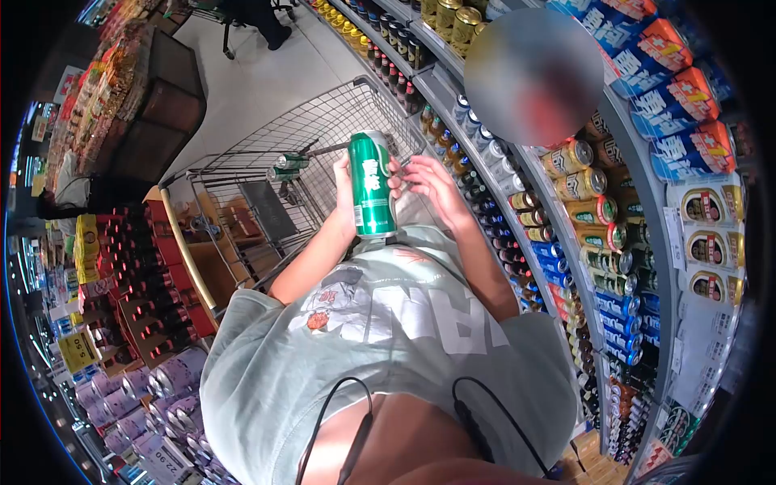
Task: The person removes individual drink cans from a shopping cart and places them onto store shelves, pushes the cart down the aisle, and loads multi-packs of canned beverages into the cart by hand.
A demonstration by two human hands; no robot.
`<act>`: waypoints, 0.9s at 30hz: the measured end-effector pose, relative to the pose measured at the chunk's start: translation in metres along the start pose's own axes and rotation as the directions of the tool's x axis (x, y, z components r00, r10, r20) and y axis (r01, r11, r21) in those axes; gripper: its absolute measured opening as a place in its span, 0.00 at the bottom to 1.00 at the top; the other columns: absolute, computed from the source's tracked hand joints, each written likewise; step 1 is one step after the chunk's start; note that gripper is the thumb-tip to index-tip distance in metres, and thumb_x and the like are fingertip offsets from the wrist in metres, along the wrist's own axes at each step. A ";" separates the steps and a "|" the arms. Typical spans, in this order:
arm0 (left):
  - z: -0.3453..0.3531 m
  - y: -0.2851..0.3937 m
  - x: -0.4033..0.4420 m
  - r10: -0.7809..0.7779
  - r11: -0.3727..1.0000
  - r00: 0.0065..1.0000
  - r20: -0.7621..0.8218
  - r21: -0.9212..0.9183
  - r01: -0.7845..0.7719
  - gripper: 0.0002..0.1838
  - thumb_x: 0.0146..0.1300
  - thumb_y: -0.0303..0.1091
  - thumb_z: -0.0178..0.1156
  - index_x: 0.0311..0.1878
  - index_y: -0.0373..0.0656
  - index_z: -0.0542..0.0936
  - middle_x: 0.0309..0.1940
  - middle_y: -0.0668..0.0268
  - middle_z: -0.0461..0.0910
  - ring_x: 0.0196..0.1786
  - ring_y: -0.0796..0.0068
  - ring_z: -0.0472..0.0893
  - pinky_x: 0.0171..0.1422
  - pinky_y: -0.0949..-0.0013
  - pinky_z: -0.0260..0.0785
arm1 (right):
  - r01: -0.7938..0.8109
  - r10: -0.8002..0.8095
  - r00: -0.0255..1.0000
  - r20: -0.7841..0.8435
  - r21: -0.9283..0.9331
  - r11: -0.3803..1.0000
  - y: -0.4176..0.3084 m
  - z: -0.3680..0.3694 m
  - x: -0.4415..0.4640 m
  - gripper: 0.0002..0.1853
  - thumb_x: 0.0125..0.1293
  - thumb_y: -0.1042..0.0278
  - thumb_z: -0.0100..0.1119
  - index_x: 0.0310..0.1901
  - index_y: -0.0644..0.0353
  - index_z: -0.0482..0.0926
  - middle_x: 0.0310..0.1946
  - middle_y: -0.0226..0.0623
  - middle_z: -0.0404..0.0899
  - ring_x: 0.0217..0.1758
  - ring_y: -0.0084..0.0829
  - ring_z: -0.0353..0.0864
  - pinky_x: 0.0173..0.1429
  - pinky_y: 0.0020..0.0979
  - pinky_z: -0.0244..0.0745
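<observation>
A green can with white characters (373, 184) is upright in front of my chest. My left hand (346, 190) is closed round its left side, the fingers partly hidden behind it. At the can's right is my right hand (430, 186), its fingers apart and slightly bent; fingertips, seemingly of my left hand, show at the can's right edge. Beyond the can stands a wire shopping cart (303, 129), with green and silver cans (288, 167) lying in it.
Shelves of cans and bottles (594, 210) curve along the right. Displays of bottles (149, 279) and purple cans (174, 380) are at the left. A dark produce stand (166, 101) is at the upper left. Another person's leg (271, 20) shows at the top.
</observation>
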State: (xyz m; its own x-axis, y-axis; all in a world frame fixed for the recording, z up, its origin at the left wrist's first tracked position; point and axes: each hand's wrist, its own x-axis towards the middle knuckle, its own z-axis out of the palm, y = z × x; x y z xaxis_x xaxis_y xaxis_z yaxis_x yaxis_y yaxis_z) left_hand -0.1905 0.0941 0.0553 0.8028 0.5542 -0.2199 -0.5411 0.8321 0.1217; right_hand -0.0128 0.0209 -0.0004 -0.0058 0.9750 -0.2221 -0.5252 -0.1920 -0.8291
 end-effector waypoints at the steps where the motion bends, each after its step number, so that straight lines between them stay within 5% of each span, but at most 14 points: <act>1: 0.001 -0.009 0.000 -0.022 0.994 0.999 -0.033 0.111 0.025 0.38 0.60 0.68 0.42 0.52 0.37 0.71 0.40 0.58 0.75 0.33 0.63 0.76 0.38 0.60 0.73 | 0.034 -0.037 0.998 0.044 0.064 0.997 -0.011 0.003 -0.001 0.21 0.75 0.62 0.44 0.65 0.63 0.64 0.56 0.41 0.75 0.56 0.29 0.76 0.59 0.30 0.70; 3: 0.004 -0.023 0.000 -0.139 0.980 0.990 -0.003 0.142 0.138 0.42 0.61 0.70 0.38 0.54 0.36 0.72 0.40 0.56 0.76 0.34 0.60 0.79 0.39 0.58 0.77 | 0.037 -0.047 0.994 0.100 0.101 0.994 -0.033 0.012 -0.004 0.22 0.75 0.60 0.45 0.65 0.60 0.66 0.57 0.40 0.74 0.52 0.26 0.77 0.56 0.29 0.72; 4: -0.001 -0.029 -0.001 -0.186 0.966 0.982 -0.013 0.179 0.185 0.42 0.61 0.70 0.38 0.54 0.36 0.73 0.40 0.56 0.77 0.34 0.59 0.80 0.40 0.57 0.78 | 0.024 -0.036 0.984 0.172 0.068 0.997 -0.033 0.006 0.000 0.25 0.75 0.60 0.43 0.69 0.63 0.60 0.57 0.43 0.74 0.58 0.29 0.74 0.64 0.30 0.67; 7: -0.006 -0.041 -0.011 -0.342 0.922 0.940 -0.022 0.185 0.340 0.44 0.63 0.72 0.38 0.55 0.35 0.73 0.44 0.55 0.78 0.39 0.57 0.82 0.46 0.56 0.79 | 0.052 -0.041 0.959 0.280 -0.033 0.998 -0.053 0.023 -0.008 0.27 0.75 0.61 0.44 0.71 0.63 0.57 0.56 0.42 0.75 0.60 0.30 0.74 0.66 0.30 0.66; 8: -0.008 -0.043 -0.014 -0.350 0.915 0.935 -0.059 0.193 0.355 0.44 0.61 0.73 0.42 0.57 0.37 0.72 0.45 0.55 0.76 0.41 0.57 0.81 0.46 0.55 0.78 | 0.054 -0.012 0.963 0.268 -0.151 0.987 -0.053 0.021 -0.010 0.32 0.73 0.59 0.47 0.73 0.63 0.54 0.55 0.42 0.76 0.60 0.30 0.74 0.67 0.30 0.65; 13: -0.017 -0.028 -0.024 -0.384 0.889 0.921 -0.070 0.242 0.389 0.45 0.58 0.74 0.50 0.63 0.41 0.69 0.51 0.55 0.74 0.48 0.55 0.80 0.51 0.51 0.78 | 0.081 -0.048 0.970 0.240 -0.133 0.988 -0.062 0.046 -0.018 0.40 0.65 0.58 0.58 0.73 0.62 0.52 0.56 0.43 0.75 0.60 0.31 0.73 0.67 0.32 0.64; 14: -0.017 -0.022 -0.028 -0.418 0.882 0.909 -0.007 0.238 0.407 0.46 0.57 0.67 0.61 0.67 0.41 0.64 0.54 0.54 0.74 0.52 0.56 0.80 0.53 0.52 0.78 | 0.108 -0.068 0.970 0.234 -0.163 0.981 -0.066 0.051 -0.017 0.41 0.63 0.59 0.60 0.73 0.61 0.52 0.56 0.43 0.75 0.60 0.31 0.73 0.67 0.32 0.64; 19: -0.003 0.014 -0.040 -0.403 0.709 0.915 0.020 0.638 0.298 0.44 0.52 0.38 0.71 0.69 0.39 0.58 0.53 0.55 0.73 0.53 0.62 0.80 0.53 0.57 0.79 | 0.137 -0.074 0.975 0.209 -0.305 0.942 -0.098 0.072 -0.004 0.47 0.54 0.70 0.70 0.73 0.56 0.53 0.56 0.37 0.71 0.59 0.28 0.72 0.64 0.32 0.66; 21: 0.004 0.028 -0.043 -0.436 0.610 0.899 -0.046 0.719 0.333 0.43 0.51 0.35 0.69 0.68 0.38 0.59 0.51 0.58 0.74 0.52 0.64 0.80 0.52 0.60 0.79 | 0.051 0.008 0.984 0.178 -0.325 0.944 -0.101 0.081 0.008 0.49 0.51 0.72 0.72 0.74 0.54 0.53 0.56 0.36 0.69 0.58 0.28 0.71 0.63 0.31 0.68; 27: 0.000 0.061 -0.054 -0.284 0.704 0.955 -0.090 0.656 0.272 0.40 0.50 0.33 0.69 0.66 0.39 0.61 0.50 0.61 0.75 0.48 0.69 0.81 0.50 0.66 0.78 | -0.086 0.145 0.975 0.167 -0.318 0.944 -0.087 0.105 0.053 0.44 0.56 0.73 0.68 0.73 0.54 0.57 0.58 0.37 0.69 0.59 0.26 0.70 0.64 0.30 0.67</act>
State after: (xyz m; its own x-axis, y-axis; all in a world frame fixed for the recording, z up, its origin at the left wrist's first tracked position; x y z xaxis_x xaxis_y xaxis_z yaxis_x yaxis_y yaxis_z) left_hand -0.2667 0.1146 0.0743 0.8975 0.2905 -0.3318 0.0016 0.7502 0.6612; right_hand -0.0572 0.1008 0.1135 -0.2243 0.9416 -0.2511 -0.2250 -0.3007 -0.9268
